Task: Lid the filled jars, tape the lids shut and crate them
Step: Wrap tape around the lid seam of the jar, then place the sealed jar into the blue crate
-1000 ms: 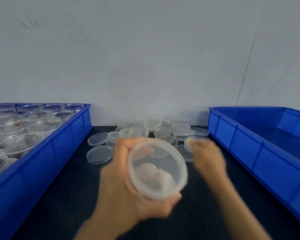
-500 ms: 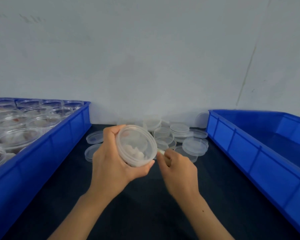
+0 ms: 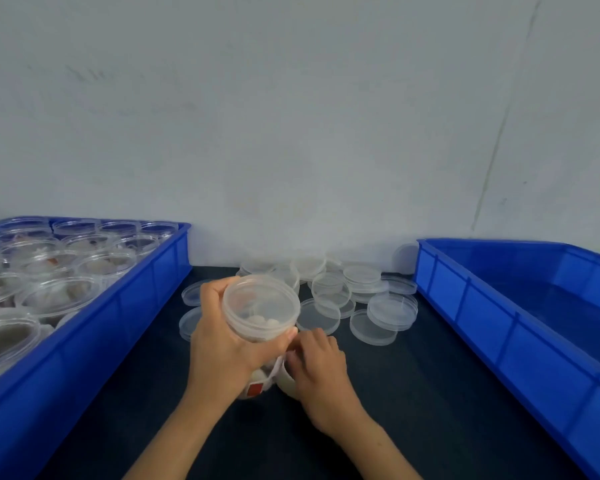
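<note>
1. Gripping low in the middle, the left hand (image 3: 222, 344) wraps its grip round a lidded clear jar (image 3: 261, 308), tilted toward the camera above the dark table (image 3: 413, 410).
2. Right hand (image 3: 321, 372) sits just beside it, fingers curled at the jar's side by a white strip with a red patch (image 3: 257, 388); what its grip holds, I cannot tell.
3. Beyond, loose clear lids (image 3: 392, 311) lie scattered.
4. Left crate (image 3: 125, 306) holds filled jars (image 3: 59, 296); right crate (image 3: 499, 323) stands well apart.

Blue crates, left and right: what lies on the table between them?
In the head view, between the left crate and right crate: loose clear lids, and both hands at a lidded jar.
</note>
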Demonstrator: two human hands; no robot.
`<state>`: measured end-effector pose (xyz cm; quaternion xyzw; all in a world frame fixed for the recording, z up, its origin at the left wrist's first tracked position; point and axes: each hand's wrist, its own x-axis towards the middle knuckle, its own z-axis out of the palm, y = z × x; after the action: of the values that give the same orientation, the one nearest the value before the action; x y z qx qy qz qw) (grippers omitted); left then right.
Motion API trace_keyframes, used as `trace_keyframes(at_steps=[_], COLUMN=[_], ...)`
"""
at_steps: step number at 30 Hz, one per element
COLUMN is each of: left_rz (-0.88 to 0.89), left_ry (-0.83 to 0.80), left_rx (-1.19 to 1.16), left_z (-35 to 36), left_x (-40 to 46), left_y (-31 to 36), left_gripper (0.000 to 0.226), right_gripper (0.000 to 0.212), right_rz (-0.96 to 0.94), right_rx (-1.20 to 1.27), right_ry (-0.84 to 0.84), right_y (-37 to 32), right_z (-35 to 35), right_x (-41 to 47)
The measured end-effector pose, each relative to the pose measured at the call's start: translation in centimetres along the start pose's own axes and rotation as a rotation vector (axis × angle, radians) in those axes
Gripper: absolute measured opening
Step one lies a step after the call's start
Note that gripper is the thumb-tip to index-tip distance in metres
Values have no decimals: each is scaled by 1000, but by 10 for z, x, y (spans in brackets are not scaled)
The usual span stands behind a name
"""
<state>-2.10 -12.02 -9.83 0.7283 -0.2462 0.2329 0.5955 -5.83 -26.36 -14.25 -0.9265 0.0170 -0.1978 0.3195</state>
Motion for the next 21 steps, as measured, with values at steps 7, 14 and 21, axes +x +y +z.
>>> trace_keyframes(at_steps=[7, 14, 21], left_rz=[-133, -274, -371], left_ry=[-20, -174, -223], left_rx=[-143, -351, -437], left_z=[11, 29, 49], left_x=[7, 11, 14], left_y=[17, 43, 74], left_gripper=[88, 76, 89], right_gripper=[40, 48, 47], right_rz=[-12, 42, 133], right_rx=[852, 1235, 1454], right_ry=[-142, -134, -99], right_y=[-28, -38, -34], right_z=[-62, -91, -114], right_x=[3, 0, -2])
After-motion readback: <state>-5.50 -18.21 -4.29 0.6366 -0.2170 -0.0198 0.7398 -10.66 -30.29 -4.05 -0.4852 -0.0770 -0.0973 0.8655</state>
